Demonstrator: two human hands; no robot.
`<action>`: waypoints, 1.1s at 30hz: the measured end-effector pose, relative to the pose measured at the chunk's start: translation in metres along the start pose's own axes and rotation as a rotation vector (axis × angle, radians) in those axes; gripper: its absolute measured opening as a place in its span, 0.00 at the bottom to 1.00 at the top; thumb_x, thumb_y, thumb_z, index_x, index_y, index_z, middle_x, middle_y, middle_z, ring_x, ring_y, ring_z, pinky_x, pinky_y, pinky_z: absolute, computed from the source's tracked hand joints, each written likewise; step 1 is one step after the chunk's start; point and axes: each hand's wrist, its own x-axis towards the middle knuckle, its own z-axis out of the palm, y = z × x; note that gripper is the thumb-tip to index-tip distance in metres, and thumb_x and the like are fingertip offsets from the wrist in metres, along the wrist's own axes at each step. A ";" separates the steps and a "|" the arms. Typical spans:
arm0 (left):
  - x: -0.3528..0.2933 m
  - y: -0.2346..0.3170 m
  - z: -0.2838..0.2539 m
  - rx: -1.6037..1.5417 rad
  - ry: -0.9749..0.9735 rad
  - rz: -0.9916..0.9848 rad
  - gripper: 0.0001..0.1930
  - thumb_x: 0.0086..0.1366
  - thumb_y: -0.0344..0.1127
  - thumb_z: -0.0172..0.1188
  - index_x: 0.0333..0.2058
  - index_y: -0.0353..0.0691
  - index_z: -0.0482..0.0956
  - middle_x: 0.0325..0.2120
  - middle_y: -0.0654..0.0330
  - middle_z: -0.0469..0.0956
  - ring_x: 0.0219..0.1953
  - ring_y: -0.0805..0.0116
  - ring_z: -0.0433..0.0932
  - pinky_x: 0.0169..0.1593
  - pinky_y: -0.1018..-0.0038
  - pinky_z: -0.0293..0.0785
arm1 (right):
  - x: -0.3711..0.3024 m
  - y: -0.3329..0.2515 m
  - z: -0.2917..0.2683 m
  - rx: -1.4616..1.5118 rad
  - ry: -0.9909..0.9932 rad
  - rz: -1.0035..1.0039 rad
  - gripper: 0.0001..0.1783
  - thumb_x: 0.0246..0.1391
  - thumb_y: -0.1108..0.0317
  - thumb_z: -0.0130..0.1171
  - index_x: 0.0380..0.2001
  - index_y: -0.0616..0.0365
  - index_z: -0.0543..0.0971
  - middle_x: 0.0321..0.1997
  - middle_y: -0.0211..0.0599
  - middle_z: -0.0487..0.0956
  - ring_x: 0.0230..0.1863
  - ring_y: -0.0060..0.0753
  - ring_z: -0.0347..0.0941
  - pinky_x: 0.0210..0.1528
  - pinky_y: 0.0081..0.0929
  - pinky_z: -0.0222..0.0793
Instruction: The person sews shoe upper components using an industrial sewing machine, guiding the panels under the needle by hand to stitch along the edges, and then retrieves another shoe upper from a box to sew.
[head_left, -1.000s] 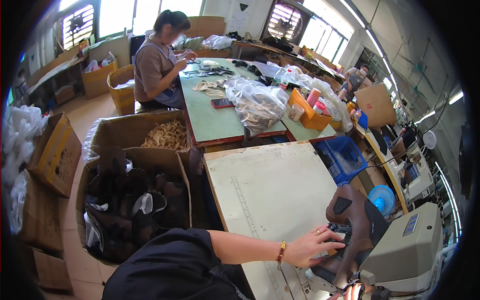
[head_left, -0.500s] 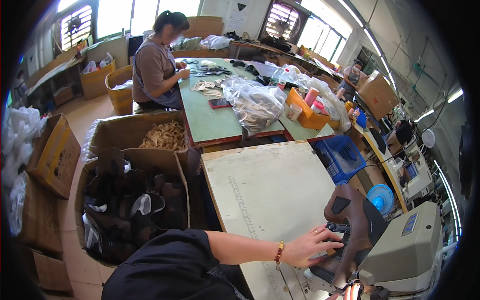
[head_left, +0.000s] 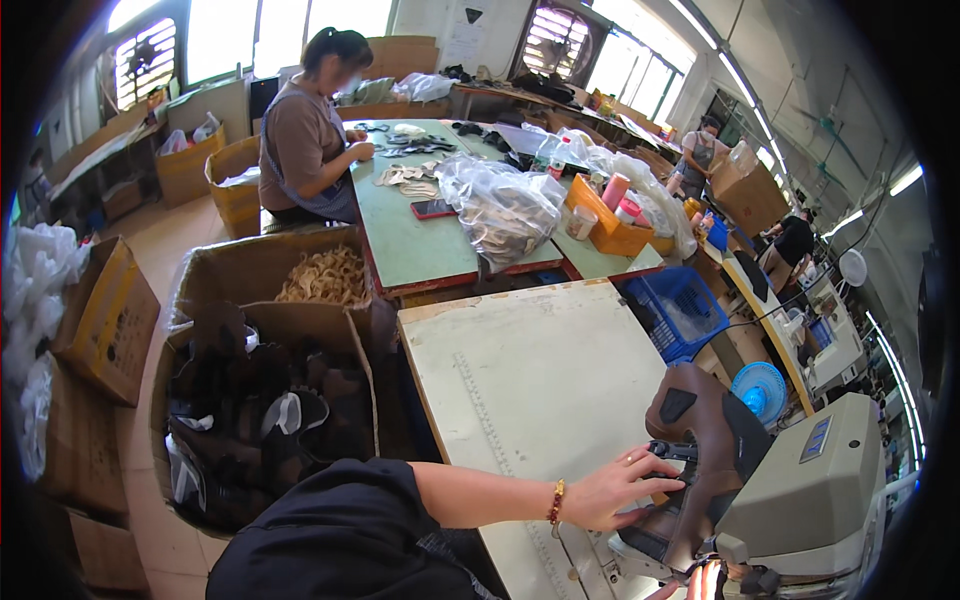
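- Toward the left edge, a closed cardboard box (head_left: 110, 310) sat apart from an open carton (head_left: 310, 322) full of dark pieces (head_left: 240, 400); behind that, a second carton (head_left: 215, 265) held tan strips (head_left: 325, 278). Their contents showed no change.
- Beyond them, a seated co-worker (head_left: 305, 150) had lowered both hands from a raised position to just above the edge of the green surface (head_left: 395, 265); what those hands held was too small to tell.
- On that same green surface, a clear plastic bag (head_left: 500, 205) lay beside a phone (head_left: 432, 209), both where they had been.
- Across the pale surface (head_left: 540, 370) reached the left hand (head_left: 605, 495), its fingers loosely spread and bent, the tips resting on the left side of a brown and black piece (head_left: 715, 460) rather than closed round it. This pose had barely altered.
- At the machine (head_left: 795, 510), the piece stood raised along its left side, nearly unmoved; the work in hand seemed to be at the same point, with the piece being steadied.
- Low beside the machine, the right hand (head_left: 706, 580) showed only a few brightly lit fingers near the piece's lower end; how far open they were, or whether they gripped it, I could not tell.
- Farther back on the right, a standing co-worker (head_left: 700, 152) had straightened beside a large box (head_left: 750, 195), and a dark-clothed person (head_left: 795, 240) had come more fully into sight.
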 end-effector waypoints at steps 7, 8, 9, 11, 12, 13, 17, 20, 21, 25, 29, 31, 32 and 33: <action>-0.002 0.002 -0.002 -0.001 0.004 0.016 0.36 0.45 0.24 0.62 0.57 0.44 0.64 0.51 0.54 0.64 0.55 0.55 0.63 0.64 0.50 0.47 | 0.000 -0.001 -0.001 0.013 0.004 -0.014 0.09 0.53 0.72 0.58 0.33 0.69 0.77 0.30 0.48 0.78 0.30 0.44 0.75 0.38 0.33 0.71; -0.002 0.003 -0.002 -0.005 0.007 0.013 0.36 0.45 0.24 0.62 0.57 0.44 0.64 0.51 0.54 0.64 0.55 0.56 0.63 0.64 0.50 0.46 | 0.000 -0.002 -0.002 0.014 0.003 -0.016 0.09 0.53 0.72 0.58 0.33 0.69 0.77 0.30 0.48 0.78 0.30 0.44 0.75 0.38 0.33 0.71; -0.002 0.004 -0.003 -0.005 0.009 0.011 0.36 0.45 0.24 0.62 0.57 0.44 0.64 0.51 0.54 0.64 0.55 0.56 0.63 0.64 0.50 0.46 | -0.001 -0.004 -0.004 0.040 -0.023 0.019 0.10 0.53 0.72 0.57 0.35 0.69 0.76 0.32 0.48 0.78 0.32 0.45 0.75 0.40 0.34 0.70; -0.004 0.003 -0.005 0.005 -0.009 0.013 0.35 0.45 0.28 0.62 0.57 0.46 0.65 0.52 0.54 0.64 0.57 0.56 0.61 0.64 0.48 0.44 | 0.000 -0.007 -0.005 0.063 -0.053 0.056 0.11 0.54 0.72 0.57 0.37 0.69 0.76 0.34 0.48 0.78 0.33 0.45 0.75 0.41 0.34 0.70; -0.006 0.003 -0.006 0.001 -0.011 0.010 0.35 0.45 0.28 0.62 0.57 0.46 0.65 0.52 0.54 0.64 0.57 0.56 0.61 0.64 0.48 0.44 | 0.002 -0.009 -0.003 0.103 -0.040 0.019 0.11 0.54 0.73 0.57 0.38 0.69 0.75 0.35 0.48 0.78 0.35 0.45 0.75 0.42 0.35 0.69; -0.006 0.003 -0.006 0.045 -0.030 0.022 0.35 0.46 0.32 0.62 0.57 0.48 0.66 0.54 0.55 0.62 0.59 0.55 0.60 0.64 0.46 0.40 | 0.009 -0.012 -0.004 0.132 -0.023 -0.013 0.12 0.54 0.73 0.56 0.40 0.70 0.75 0.37 0.48 0.77 0.37 0.45 0.74 0.44 0.35 0.69; -0.003 0.011 -0.001 0.106 -0.090 0.108 0.35 0.47 0.45 0.63 0.58 0.54 0.67 0.61 0.56 0.58 0.64 0.55 0.54 0.64 0.43 0.31 | 0.015 -0.003 -0.002 0.172 -0.012 0.007 0.14 0.55 0.73 0.52 0.44 0.69 0.73 0.48 0.53 0.73 0.51 0.53 0.69 0.56 0.45 0.61; -0.008 0.018 0.006 0.245 -0.225 0.136 0.41 0.49 0.57 0.62 0.62 0.55 0.59 0.64 0.54 0.52 0.66 0.53 0.50 0.64 0.44 0.29 | 0.018 0.001 0.002 0.266 -0.015 0.017 0.12 0.55 0.73 0.50 0.42 0.66 0.75 0.47 0.52 0.75 0.49 0.53 0.69 0.54 0.43 0.62; -0.011 0.017 0.007 0.249 -0.242 0.131 0.43 0.48 0.59 0.63 0.62 0.55 0.58 0.64 0.53 0.53 0.66 0.53 0.50 0.64 0.44 0.30 | 0.020 -0.002 0.007 0.307 -0.031 0.033 0.12 0.55 0.72 0.51 0.42 0.66 0.75 0.46 0.51 0.75 0.50 0.52 0.70 0.54 0.43 0.62; -0.014 0.006 0.010 0.358 -0.126 0.174 0.40 0.45 0.45 0.69 0.58 0.55 0.64 0.61 0.54 0.57 0.64 0.54 0.54 0.65 0.45 0.35 | 0.011 0.004 0.015 0.381 -0.067 0.049 0.12 0.50 0.78 0.53 0.40 0.65 0.76 0.43 0.48 0.77 0.48 0.47 0.73 0.52 0.40 0.66; 0.000 0.019 0.017 0.297 -0.208 0.172 0.41 0.39 0.33 0.68 0.58 0.48 0.64 0.60 0.54 0.58 0.64 0.54 0.55 0.65 0.44 0.37 | 0.007 0.018 0.006 0.360 -0.040 -0.011 0.14 0.47 0.82 0.53 0.40 0.65 0.76 0.39 0.45 0.79 0.41 0.47 0.76 0.43 0.35 0.72; 0.007 0.028 0.015 0.277 -0.206 0.173 0.34 0.42 0.28 0.64 0.53 0.43 0.69 0.56 0.53 0.65 0.61 0.55 0.61 0.64 0.44 0.41 | 0.005 0.019 0.008 0.389 -0.027 0.009 0.15 0.46 0.84 0.53 0.40 0.65 0.76 0.39 0.45 0.79 0.40 0.45 0.77 0.40 0.31 0.73; 0.010 0.028 0.013 0.314 -0.198 0.275 0.30 0.43 0.25 0.62 0.50 0.42 0.72 0.53 0.54 0.69 0.58 0.56 0.65 0.64 0.45 0.44 | 0.007 0.017 0.009 0.407 -0.011 0.010 0.16 0.45 0.85 0.53 0.40 0.65 0.77 0.38 0.46 0.79 0.39 0.44 0.77 0.38 0.29 0.74; 0.013 0.032 0.012 0.345 -0.188 0.374 0.26 0.45 0.22 0.59 0.47 0.40 0.74 0.49 0.54 0.72 0.55 0.56 0.68 0.64 0.46 0.48 | 0.008 0.018 0.008 0.433 -0.022 0.050 0.16 0.45 0.86 0.52 0.39 0.65 0.77 0.38 0.47 0.78 0.37 0.43 0.77 0.38 0.29 0.73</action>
